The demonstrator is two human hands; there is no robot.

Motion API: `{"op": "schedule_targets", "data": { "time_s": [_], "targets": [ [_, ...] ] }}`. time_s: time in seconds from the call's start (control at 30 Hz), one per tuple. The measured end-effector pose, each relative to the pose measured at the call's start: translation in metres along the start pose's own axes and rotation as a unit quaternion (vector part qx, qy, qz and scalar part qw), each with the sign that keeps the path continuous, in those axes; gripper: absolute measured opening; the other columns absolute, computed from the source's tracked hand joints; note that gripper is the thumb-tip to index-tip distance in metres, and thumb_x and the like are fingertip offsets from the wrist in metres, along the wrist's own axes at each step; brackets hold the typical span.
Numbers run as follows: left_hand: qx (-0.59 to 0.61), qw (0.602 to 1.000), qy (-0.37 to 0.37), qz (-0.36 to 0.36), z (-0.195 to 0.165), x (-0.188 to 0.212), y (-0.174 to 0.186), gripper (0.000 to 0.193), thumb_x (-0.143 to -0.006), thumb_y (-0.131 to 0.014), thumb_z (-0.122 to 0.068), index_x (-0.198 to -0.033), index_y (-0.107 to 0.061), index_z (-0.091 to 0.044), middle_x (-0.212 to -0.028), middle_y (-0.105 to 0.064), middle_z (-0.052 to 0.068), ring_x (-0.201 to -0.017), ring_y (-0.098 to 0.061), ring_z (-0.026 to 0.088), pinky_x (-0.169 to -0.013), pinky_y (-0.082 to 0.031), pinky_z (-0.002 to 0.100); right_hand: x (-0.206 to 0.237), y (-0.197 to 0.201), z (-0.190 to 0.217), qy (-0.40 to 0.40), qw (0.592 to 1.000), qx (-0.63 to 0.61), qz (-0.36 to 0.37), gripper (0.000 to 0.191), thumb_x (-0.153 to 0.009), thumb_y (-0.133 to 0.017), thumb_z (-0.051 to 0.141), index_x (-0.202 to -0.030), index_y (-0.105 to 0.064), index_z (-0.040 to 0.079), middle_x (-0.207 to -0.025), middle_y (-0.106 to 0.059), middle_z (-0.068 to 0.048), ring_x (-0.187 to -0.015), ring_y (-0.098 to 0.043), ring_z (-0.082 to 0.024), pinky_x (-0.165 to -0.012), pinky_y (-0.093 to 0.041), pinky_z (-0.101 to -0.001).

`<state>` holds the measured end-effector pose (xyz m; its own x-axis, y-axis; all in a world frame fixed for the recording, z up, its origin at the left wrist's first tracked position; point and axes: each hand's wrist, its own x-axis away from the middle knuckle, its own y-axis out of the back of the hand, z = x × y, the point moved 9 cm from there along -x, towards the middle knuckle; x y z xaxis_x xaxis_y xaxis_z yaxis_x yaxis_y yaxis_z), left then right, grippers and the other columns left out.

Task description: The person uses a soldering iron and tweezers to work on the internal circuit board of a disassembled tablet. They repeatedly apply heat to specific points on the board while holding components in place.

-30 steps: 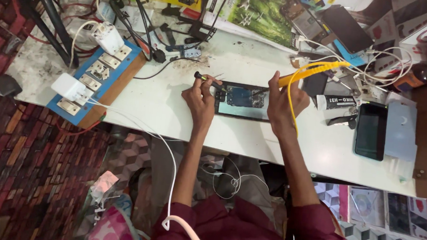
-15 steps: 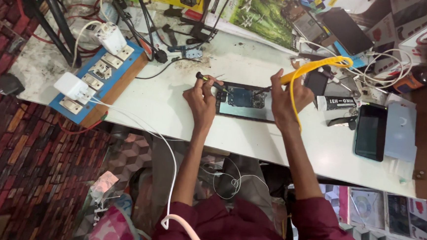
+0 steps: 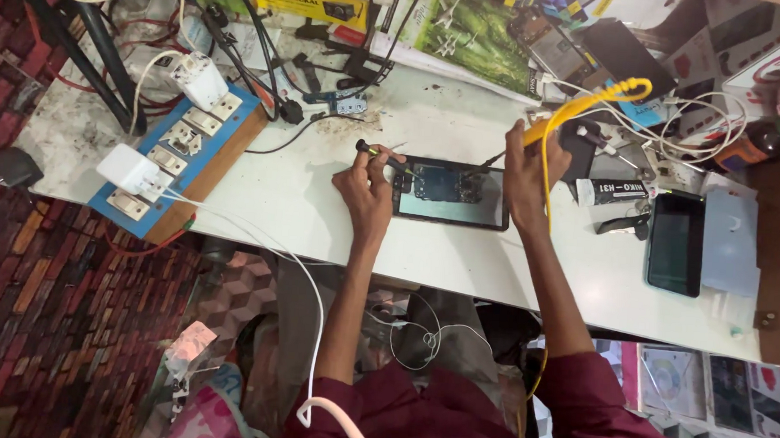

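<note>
An opened phone [image 3: 450, 194] lies flat on the white bench, its circuit board showing. My left hand [image 3: 366, 190] grips a small screwdriver [image 3: 378, 153] with a black and green handle, its tip at the phone's left end. My right hand [image 3: 524, 178] holds a soldering iron [image 3: 513, 147] with a yellow handle; its dark tip points down at the board's right part. A yellow cord [image 3: 587, 103] loops up from the iron over the bench's far side.
A blue power strip [image 3: 186, 157] with white plugs sits at the left. To the right lie a black phone [image 3: 675, 243], a pale blue case [image 3: 730, 242], a glue tube [image 3: 616, 189] and tangled white cables [image 3: 685, 120]. Boxes and books line the far edge.
Both hands stay at the opened phone. The yellow cord's loop has shifted a little to the right and up; the view has moved slightly.
</note>
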<state>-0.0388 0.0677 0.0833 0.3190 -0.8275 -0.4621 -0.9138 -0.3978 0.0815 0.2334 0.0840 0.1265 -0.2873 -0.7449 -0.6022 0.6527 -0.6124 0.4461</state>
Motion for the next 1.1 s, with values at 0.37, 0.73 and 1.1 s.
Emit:
{"op": "schedule_targets", "data": {
  "time_s": [0.37,0.73,1.1],
  "targets": [
    [-0.003,1.000,0.006,0.002,0.006,0.001,-0.001,0.017,-0.103,-0.053,-0.007,-0.091,-0.065,-0.003,-0.079,-0.077,0.002,-0.044,-0.047,0.012,-0.048,-0.036,0.030,0.032,0.011,-0.041,-0.108,0.985,-0.134,0.005,0.034,-0.109,-0.065,0.020,-0.085,-0.062,-0.005,-0.064,-0.052,-0.002,-0.057,-0.042,-0.007,-0.051,-0.029,-0.0297],
    [-0.040,0.999,0.002,0.001,0.013,0.002,-0.002,0.019,-0.105,-0.052,-0.012,-0.093,-0.065,-0.005,-0.080,-0.077,0.003,-0.047,-0.047,0.015,-0.058,-0.040,0.032,0.081,0.011,-0.121,-0.341,0.786,-0.501,-0.121,0.023,-0.107,-0.062,0.026,-0.091,-0.054,0.011,-0.067,-0.041,0.005,-0.050,-0.031,-0.006,-0.045,-0.024,-0.0251],
    [-0.021,1.000,-0.018,-0.012,0.000,-0.001,0.002,0.023,-0.107,-0.051,-0.010,-0.091,-0.067,-0.004,-0.078,-0.076,0.004,-0.045,-0.046,0.011,-0.050,-0.035,0.029,0.080,0.018,-0.110,-0.313,0.738,-0.598,-0.018,0.036,-0.115,-0.055,0.038,-0.091,-0.040,0.017,-0.066,-0.034,0.004,-0.054,-0.032,-0.009,-0.052,-0.027,-0.0271]
  ]
}}
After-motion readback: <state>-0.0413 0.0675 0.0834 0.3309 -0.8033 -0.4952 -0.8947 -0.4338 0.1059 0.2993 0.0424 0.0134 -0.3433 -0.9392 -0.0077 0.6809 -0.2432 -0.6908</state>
